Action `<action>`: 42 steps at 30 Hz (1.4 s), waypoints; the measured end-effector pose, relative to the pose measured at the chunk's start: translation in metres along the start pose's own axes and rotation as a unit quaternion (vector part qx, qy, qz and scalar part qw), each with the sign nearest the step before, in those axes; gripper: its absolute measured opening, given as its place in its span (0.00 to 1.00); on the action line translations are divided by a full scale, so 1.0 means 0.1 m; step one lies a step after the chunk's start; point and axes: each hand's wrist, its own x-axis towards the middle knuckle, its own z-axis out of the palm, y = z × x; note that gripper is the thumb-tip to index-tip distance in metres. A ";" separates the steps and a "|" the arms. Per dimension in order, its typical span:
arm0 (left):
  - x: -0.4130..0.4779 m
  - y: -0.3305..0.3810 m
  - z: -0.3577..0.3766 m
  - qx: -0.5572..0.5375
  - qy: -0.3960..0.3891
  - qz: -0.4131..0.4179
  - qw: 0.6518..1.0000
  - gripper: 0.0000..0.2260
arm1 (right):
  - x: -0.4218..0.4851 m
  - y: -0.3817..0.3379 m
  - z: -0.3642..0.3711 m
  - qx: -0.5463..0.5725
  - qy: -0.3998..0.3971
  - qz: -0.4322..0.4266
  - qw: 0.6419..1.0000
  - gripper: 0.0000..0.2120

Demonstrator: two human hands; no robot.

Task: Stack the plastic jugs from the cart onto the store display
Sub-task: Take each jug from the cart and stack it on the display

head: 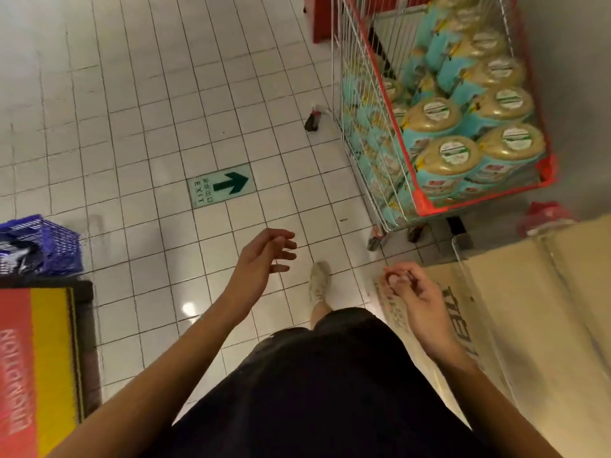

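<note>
Up and to the right of the right hand (410, 292), well ahead of it: plastic jugs (446, 153), teal-labelled with pale gold caps, packed upright in rows inside a wire cart (425, 201) with red trim. Tightly filled at the near end; at the far end, a gap with bare basket wall showing. Stands on small castors, so reads as the cart rather than the display, though not with certainty. No display recognisable anywhere in view.

Left hand (264, 259): out in front, fingers loosely bent and spread, gripping nothing. Right hand: closer to the body, fingers curled loosely in toward the thumb, likewise empty. Neither touching a jug or the cart.

Just right of the right hand: a large cardboard box (545, 309) with black lettering on its flap. Beyond that, near the cart's closest corner, something red and blurred (545, 216). Between the hands and below them: a pale shoe (320, 279) on the white tiled floor (132, 127). Ahead of the left hand: a green exit sign (220, 186) set into the floor. Far to its left: a blue basket (43, 246) and, nearer the body, a red-and-yellow promotion board (36, 358).

On progress: plenty of jugs left in the cart, none in hand, and no way to count those already stacked. Probably between loads, with a reach into the cart due next.
</note>
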 end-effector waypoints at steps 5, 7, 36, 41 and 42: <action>0.58 0.35 -0.20 -0.007 0.046 -0.023 0.999 0.12 | 1.18 -0.49 0.21 0.020 -0.054 -0.001 0.998 0.11; 0.80 0.44 -0.32 -0.009 0.061 -0.032 0.998 0.10 | 1.60 -0.70 0.28 0.010 -0.075 -0.011 0.997 0.12; 5.70 3.09 0.23 0.149 -0.207 0.015 0.967 0.10 | 5.08 -1.95 0.26 0.135 0.188 0.051 0.971 0.09; 6.28 3.43 0.98 0.171 -0.245 0.002 0.954 0.10 | 5.70 -1.94 -0.21 0.149 0.233 0.084 0.957 0.11; 6.39 3.49 1.11 0.180 -0.254 -0.002 0.950 0.10 | 5.83 -1.95 -0.30 0.151 0.233 0.086 0.957 0.11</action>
